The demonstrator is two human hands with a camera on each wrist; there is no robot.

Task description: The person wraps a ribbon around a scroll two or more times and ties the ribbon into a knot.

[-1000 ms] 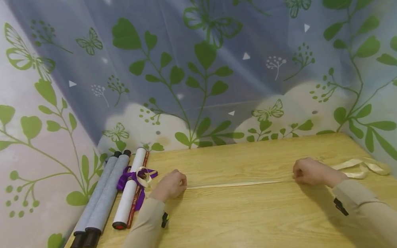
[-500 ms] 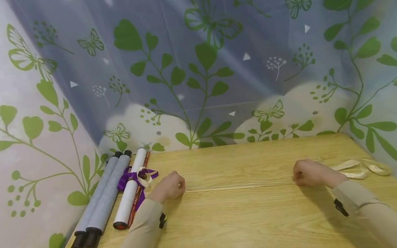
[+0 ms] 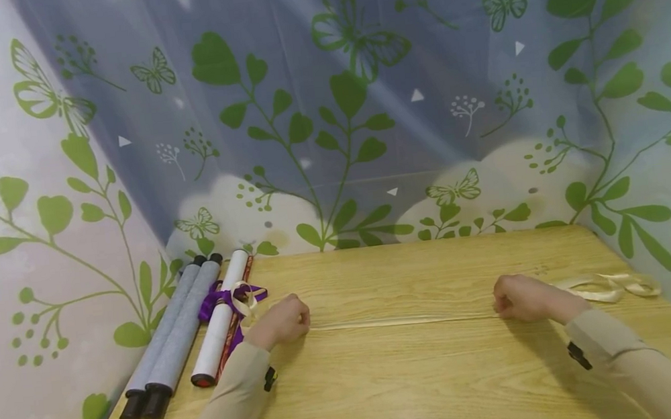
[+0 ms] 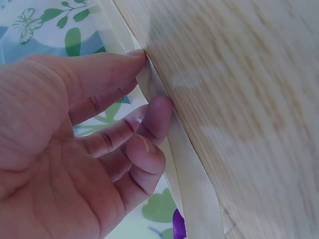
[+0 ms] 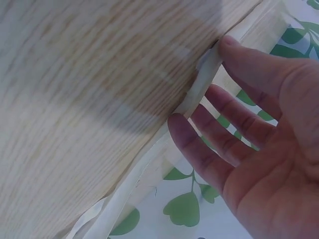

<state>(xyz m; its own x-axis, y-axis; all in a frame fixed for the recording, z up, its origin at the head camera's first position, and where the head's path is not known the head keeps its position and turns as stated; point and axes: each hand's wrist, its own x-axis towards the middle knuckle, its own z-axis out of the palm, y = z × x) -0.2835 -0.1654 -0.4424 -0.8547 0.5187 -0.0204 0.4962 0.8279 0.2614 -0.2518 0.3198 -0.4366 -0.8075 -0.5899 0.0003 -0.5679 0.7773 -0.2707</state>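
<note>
A cream ribbon (image 3: 403, 321) stretches in a nearly straight line across the table, low over the wood, between my two hands. On its left, my left hand (image 3: 279, 321) pinches it; in the left wrist view the ribbon (image 4: 194, 184) runs between thumb and fingers, with a length trailing past them. My right hand (image 3: 522, 296) pinches it on the right, and the right wrist view shows the thumb (image 5: 244, 55) and fingers along the ribbon (image 5: 134, 181). Past the right hand lie loose cream loops (image 3: 628, 284) on the table.
Left of my left hand lies a white roll (image 3: 219, 339) with a dark end, tied with a purple ribbon (image 3: 214, 303), beside a red patterned strip. Two grey rolls (image 3: 181, 339) with black ends lie further left. A leaf-printed curtain (image 3: 358, 133) hangs behind the wooden table (image 3: 412, 377).
Both hands have come slightly nearer to me, and the left also a little to the left. The ribbon between them has shifted toward me with them.
</note>
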